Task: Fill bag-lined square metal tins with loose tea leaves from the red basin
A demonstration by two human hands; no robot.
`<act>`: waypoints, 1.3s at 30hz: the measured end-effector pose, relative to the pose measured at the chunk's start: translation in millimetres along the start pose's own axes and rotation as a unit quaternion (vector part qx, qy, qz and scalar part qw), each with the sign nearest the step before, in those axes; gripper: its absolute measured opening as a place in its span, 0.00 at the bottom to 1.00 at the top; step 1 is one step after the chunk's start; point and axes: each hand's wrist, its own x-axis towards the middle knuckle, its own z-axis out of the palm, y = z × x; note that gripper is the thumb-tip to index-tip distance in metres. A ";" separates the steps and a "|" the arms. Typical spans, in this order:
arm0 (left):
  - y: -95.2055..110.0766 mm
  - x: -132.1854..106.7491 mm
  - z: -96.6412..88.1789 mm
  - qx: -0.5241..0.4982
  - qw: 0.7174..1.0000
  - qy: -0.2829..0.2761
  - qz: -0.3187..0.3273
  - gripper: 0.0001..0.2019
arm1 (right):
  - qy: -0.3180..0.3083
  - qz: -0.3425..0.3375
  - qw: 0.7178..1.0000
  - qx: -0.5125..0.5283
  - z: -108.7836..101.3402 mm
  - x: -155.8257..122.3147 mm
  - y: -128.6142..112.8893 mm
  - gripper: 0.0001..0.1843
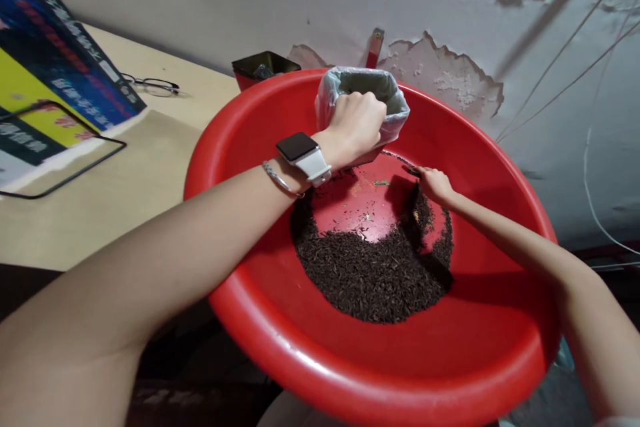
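Note:
My left hand [357, 120], wearing a watch and a bracelet at the wrist, is closed over the near edge of an open bag [399, 110] with a whitish translucent lining. The bag is held up at the far side of a big red basin [280, 327]. Inside the basin lies a heap of dark, loose tea-like flakes [370, 273], thickest at the near side. My right hand [435, 183] is wrapped round the handle of a small dark scoop [416, 203], whose blade sits low among the flakes at the right. The bag's contents are hidden.
On the left, a pale wooden table [165, 180] bears eyeglasses [155, 85], a black wire stand [65, 195] and a colourful printed box [65, 53]. Behind the basin stands a dark-rimmed container [265, 65]. The wall [200, 0] has peeling paint, with wires at right.

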 end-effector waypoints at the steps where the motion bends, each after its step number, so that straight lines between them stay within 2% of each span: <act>1: 1.8 -0.2 2.1 0.018 1.000 0.002 -0.010 0.17 | -0.010 0.019 1.000 -0.002 3.9 8.5 15.1 0.21; 4: 5.0 -0.5 9.8 0.045 0.999 -0.001 -0.021 0.17 | -0.037 0.031 0.999 -0.006 14.6 18.0 40.9 0.19; 6: 5.4 -0.8 14.8 0.039 0.999 -0.006 -0.012 0.17 | -0.050 0.021 0.998 -0.008 21.1 11.5 40.1 0.19; 8: 5.1 -1.3 19.1 0.034 0.999 -0.008 0.000 0.17 | -0.064 -0.004 0.998 -0.010 27.3 -5.9 26.9 0.20; 11: 5.4 -2.4 24.6 0.034 0.999 -0.008 0.020 0.17 | -0.092 -0.062 0.994 -0.006 31.7 -49.9 -5.0 0.24; 14: 6.4 -3.5 30.1 0.029 0.999 -0.013 0.042 0.16 | -0.125 -0.134 0.983 0.015 23.2 -91.0 -31.2 0.25; 16: 6.8 -4.0 34.0 0.026 0.998 -0.019 0.054 0.16 | -0.138 -0.156 0.977 0.036 10.6 -99.1 -35.0 0.23; 18: 6.8 -4.2 37.9 0.033 0.997 -0.027 0.065 0.16 | -0.139 -0.136 0.979 0.066 -2.5 -87.6 -24.9 0.18; 20: 6.4 -4.3 41.8 0.046 0.996 -0.037 0.074 0.16 | -0.128 -0.076 0.984 0.103 -11.1 -63.6 -4.0 0.14; 22: 5.9 -4.3 45.3 0.060 0.994 -0.045 0.084 0.17 | -0.096 -0.013 0.987 0.127 -12.1 -38.7 20.7 0.15; 24: 5.3 -4.6 48.2 0.069 0.992 -0.053 0.093 0.17 | -0.062 0.036 0.986 0.148 -6.1 -21.9 42.2 0.18; 27: 4.8 -5.7 51.6 0.079 0.990 -0.065 0.097 0.16 | -0.030 0.084 0.981 0.174 8.7 -15.2 60.4 0.20; 29: 5.1 -7.0 54.1 0.082 0.989 -0.075 0.100 0.16 | -0.013 0.114 0.977 0.180 16.5 -17.1 62.2 0.21; 31: 6.3 -8.6 57.2 0.078 0.988 -0.087 0.105 0.16 | 0.041 0.132 0.976 0.167 20.9 -19.4 56.1 0.26; 33: 8.0 -10.2 60.9 0.069 0.987 -0.100 0.108 0.15 | 0.103 0.092 0.981 0.137 24.6 -21.7 42.6 0.29; 35: 9.9 -11.2 64.1 0.058 0.986 -0.107 0.115 0.14 | 0.104 -0.006 0.987 0.122 31.4 -26.7 23.4 0.29; 37: 11.9 -11.8 65.9 0.045 0.984 -0.110 0.135 0.13 | 0.026 -0.095 0.984 0.146 43.5 -36.8 2.2 0.28; 39: 14.5 -12.3 65.6 0.028 0.979 -0.118 0.165 0.11 | -0.061 -0.139 0.974 0.167 58.2 -51.6 -16.6 0.27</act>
